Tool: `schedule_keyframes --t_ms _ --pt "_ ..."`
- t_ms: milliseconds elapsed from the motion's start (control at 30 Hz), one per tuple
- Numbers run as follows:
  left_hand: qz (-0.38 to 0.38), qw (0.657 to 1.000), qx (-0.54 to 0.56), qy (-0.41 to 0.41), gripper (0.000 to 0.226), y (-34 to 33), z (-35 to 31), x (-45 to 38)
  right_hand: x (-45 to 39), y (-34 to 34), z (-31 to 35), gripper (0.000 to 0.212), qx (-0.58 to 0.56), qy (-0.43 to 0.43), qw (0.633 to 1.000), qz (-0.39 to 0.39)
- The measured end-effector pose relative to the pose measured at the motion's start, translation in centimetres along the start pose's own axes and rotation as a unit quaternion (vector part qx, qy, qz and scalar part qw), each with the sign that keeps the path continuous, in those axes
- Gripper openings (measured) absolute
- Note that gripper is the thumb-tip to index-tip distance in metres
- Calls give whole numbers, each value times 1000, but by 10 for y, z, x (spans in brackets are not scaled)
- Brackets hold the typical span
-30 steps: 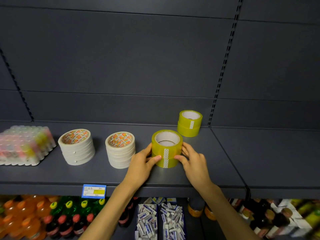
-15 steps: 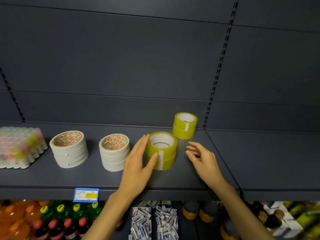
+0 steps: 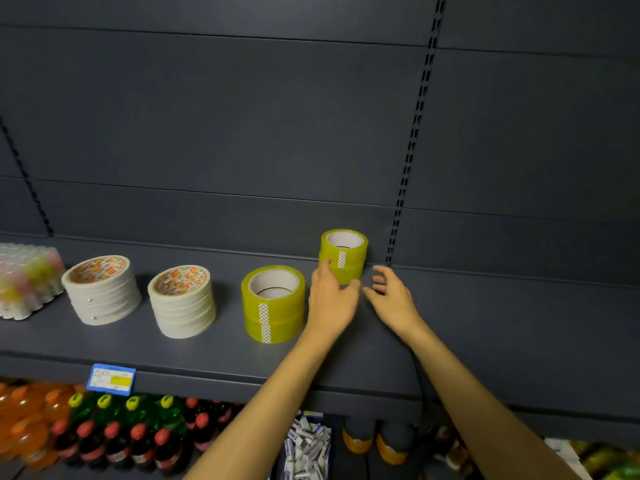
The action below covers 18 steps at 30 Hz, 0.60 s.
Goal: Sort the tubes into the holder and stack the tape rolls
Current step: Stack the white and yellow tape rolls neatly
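Item: rear yellow tape stack [image 3: 343,256], two rolls high, upright, core axis vertical, open core facing up. Location: back of the shelf [image 3: 485,327], close against the rear panel, just left of the slotted upright [image 3: 412,140].

Relation governing the coming move, as judged: stack beyond and between the two hands, slightly up-shelf from both. Left hand [image 3: 330,301] nearer; fingers [image 3: 323,271] extended and loosely spread, tips at the stack's lower left wall, touching or just short of it, not told apart owing to blur. Right hand [image 3: 393,299] just beside the stack on its right, apart from it; fingers [image 3: 382,271] relaxed, gently curved, holding nothing. Nothing gripped in either hand.

Approach, as judged: a two-sided clasp on the round wall, one hand to each flank, wall vertical so no preferred angle.

Other tape: front yellow tape stack [image 3: 273,303], two rolls, upright, nearer the shelf edge, just left of the left hand, untouched. White tape stack [image 3: 183,301] left of that; second white tape stack [image 3: 101,289] further left; both several rolls high, upright.

Tubes and holder: not identified on this shelf. Wrapped pack of small containers [image 3: 26,282] at far left, contents blurred.
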<state>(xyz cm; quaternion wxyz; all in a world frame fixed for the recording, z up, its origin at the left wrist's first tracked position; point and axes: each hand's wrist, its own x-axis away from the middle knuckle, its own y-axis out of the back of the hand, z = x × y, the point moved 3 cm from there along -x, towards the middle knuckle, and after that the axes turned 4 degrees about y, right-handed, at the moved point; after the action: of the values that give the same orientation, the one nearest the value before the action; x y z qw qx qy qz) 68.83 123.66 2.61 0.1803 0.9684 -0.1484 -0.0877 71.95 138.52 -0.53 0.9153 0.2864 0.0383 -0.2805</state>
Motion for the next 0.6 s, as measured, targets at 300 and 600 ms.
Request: schedule_keyframes --t_ms 300,600 --pt "-30 996 -14 78 92 -22 37 -64 -48 -16 -20 104 -23 -52 997 50" --pt "-7 997 -67 45 95 -34 51 -84 -47 -17 -8 88 -101 -65 990 76"
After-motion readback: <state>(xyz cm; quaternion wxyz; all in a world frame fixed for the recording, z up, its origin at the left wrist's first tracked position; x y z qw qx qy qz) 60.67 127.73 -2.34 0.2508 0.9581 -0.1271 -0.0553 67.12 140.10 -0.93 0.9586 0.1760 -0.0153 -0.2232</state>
